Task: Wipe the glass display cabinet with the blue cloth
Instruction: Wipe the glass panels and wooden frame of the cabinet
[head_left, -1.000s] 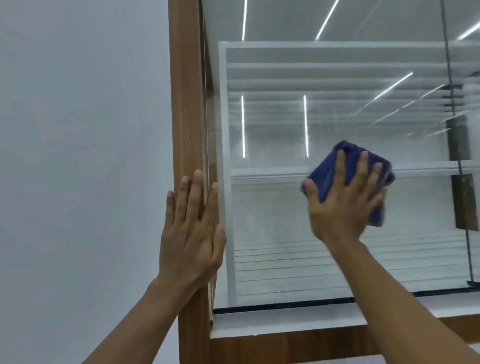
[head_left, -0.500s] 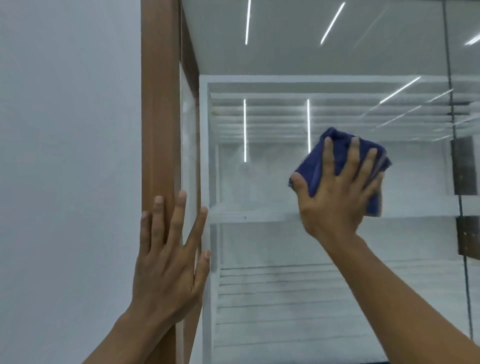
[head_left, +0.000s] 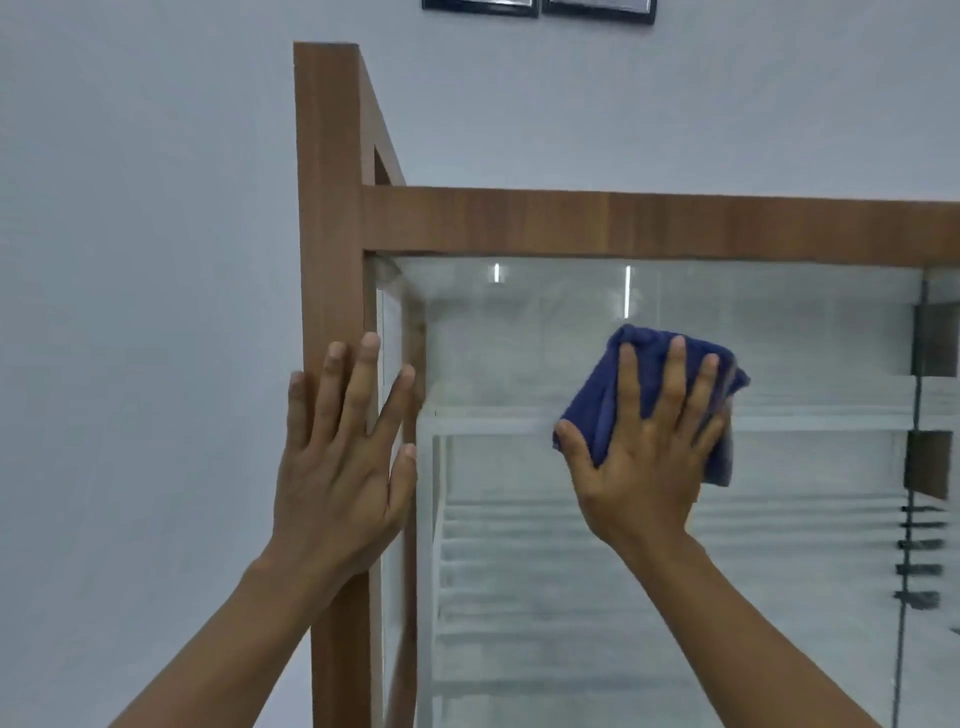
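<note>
Head view. Pressing the blue cloth (head_left: 597, 405) flat against the front pane (head_left: 519, 353) of the glass display cabinet (head_left: 545, 597) with the right hand (head_left: 644, 467), toward 3 o'clock of centre, fingers straight and spread over it, none curled round it. Bracing with the left hand (head_left: 337, 478) at 9 o'clock, laid flat and splayed across the wooden corner post (head_left: 327, 208) and onto the side glass, gripping nothing.

Probably mid-wipe on the upper part of the pane. Could lose the cloth: pinned by palm pressure alone, so easing off or sweeping fast may let it slip down or bunch up. Could leave fresh smears by dragging bare fingertips past the cloth's 12 o'clock edge, or from the left palm on the side glass. Could flex the pane by leaning in hard.

Bounded at 12 o'clock by the top rail (head_left: 623, 223), near above the cloth; at 9 by the post; at 3 by dark fittings (head_left: 930, 462) along the pane's far edge. Open glass toward 6 o'clock and between the two hands. Above the rail, only wall (head_left: 130, 260) and two dark picture frames (head_left: 540, 6).
</note>
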